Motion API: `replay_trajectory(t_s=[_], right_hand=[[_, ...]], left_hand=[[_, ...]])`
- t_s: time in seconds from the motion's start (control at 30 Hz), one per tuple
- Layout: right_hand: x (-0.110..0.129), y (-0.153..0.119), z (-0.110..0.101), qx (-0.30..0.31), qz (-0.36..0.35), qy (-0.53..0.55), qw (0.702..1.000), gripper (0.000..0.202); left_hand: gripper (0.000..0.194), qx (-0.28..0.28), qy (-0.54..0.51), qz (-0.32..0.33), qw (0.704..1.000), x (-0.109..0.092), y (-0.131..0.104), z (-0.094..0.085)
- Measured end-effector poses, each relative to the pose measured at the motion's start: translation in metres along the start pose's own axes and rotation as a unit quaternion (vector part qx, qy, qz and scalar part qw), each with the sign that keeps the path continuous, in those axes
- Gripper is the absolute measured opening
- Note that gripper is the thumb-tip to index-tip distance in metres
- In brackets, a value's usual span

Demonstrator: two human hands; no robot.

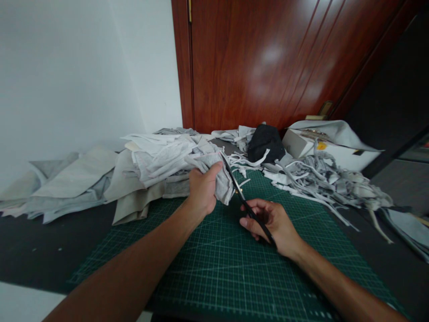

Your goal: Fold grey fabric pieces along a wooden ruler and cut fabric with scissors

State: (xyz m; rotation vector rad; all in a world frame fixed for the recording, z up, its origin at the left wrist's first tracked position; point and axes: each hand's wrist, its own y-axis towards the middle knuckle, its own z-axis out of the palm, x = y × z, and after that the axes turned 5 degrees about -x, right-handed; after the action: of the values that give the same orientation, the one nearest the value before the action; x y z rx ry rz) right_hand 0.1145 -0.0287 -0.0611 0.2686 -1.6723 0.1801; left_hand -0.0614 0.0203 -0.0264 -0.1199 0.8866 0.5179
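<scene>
At the far left, a pale wall (73,71) rises behind a dark tabletop (36,246), on which broad, flat pieces of light grey fabric (73,179) lie overlapping. Next to them, slightly right, a loose stack of whitish-grey cloth (161,156) reaches over the far left part of a green cutting mat (214,268), which is printed with a pale grid.

Just right of this stack, above the mat, the left hand (203,188) pinches a grey cloth piece (223,181) between thumb and fingers. The piece looks soft, folded and layered, with a thin pinkish line by its upper edge; its lower end hangs down. Along its right edge run the scissors (250,208), slim and slanting, with a shiny blade and black handles. The right hand (268,223) is wrapped around those handles; how far apart the blades stand cannot be told.

A reddish-brown wooden door (251,67) stands behind the table. Farther right, a black fabric item (264,143) sits beyond the mat, then a tangled heap of grey and white strips (331,179). Behind the heap is a white box (295,143), grey material draped across its top; its contents are unclear.
</scene>
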Motion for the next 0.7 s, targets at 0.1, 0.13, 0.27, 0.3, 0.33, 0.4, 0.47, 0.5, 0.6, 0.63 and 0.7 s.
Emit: replay_trajectory(t_s=[0.1, 0.13, 0.27, 0.3, 0.33, 0.4, 0.47, 0.5, 0.6, 0.63, 0.7], right_hand=[[-0.0017, 0.0009, -0.0002, 0.001, -0.007, -0.001, 1.000, 0.046], [-0.0023, 0.0012, -0.0003, 0.000, -0.008, -0.001, 1.000, 0.046], [-0.0031, 0.0013, -0.0002, -0.005, -0.001, -0.001, 1.000, 0.047], [-0.0027, 0.0010, -0.0001, -0.005, 0.000, 0.000, 1.000, 0.047], [-0.0022, 0.0008, 0.0002, -0.006, 0.000, 0.001, 1.000, 0.047], [-0.0011, 0.0004, 0.0007, -0.007, -0.001, 0.002, 1.000, 0.047], [-0.0001, 0.0003, 0.0011, -0.008, -0.002, 0.003, 1.000, 0.047], [0.0002, 0.0004, 0.0011, -0.008, -0.002, 0.004, 1.000, 0.047], [0.0006, 0.0004, 0.0005, -0.006, -0.005, -0.003, 1.000, 0.047], [0.0005, 0.0003, 0.0001, -0.005, -0.005, -0.010, 1.000, 0.047], [0.0004, 0.0000, -0.0008, -0.003, -0.007, -0.027, 1.000, 0.045]], left_hand=[[0.038, 0.007, -0.004, -0.004, 1.000, -0.0001, 0.0001, -0.0002], [0.038, 0.010, -0.004, -0.004, 1.000, -0.0001, 0.0000, -0.0001], [0.039, 0.024, -0.003, -0.013, 1.000, -0.0007, -0.0019, 0.0006], [0.038, 0.025, -0.002, -0.017, 1.000, -0.0011, -0.0026, 0.0009], [0.038, 0.026, 0.000, -0.021, 0.999, -0.0017, -0.0033, 0.0011], [0.036, 0.025, 0.005, -0.026, 0.999, -0.0029, -0.0044, 0.0015], [0.035, 0.025, 0.010, -0.028, 0.999, -0.0042, -0.0049, 0.0017], [0.035, 0.027, 0.011, -0.030, 0.999, -0.0046, -0.0049, 0.0017], [0.034, 0.030, 0.009, -0.038, 0.999, -0.0050, -0.0041, 0.0013], [0.034, 0.028, 0.006, -0.040, 0.999, -0.0048, -0.0037, 0.0011], [0.036, 0.025, -0.002, -0.044, 0.999, -0.0042, -0.0028, 0.0009]])
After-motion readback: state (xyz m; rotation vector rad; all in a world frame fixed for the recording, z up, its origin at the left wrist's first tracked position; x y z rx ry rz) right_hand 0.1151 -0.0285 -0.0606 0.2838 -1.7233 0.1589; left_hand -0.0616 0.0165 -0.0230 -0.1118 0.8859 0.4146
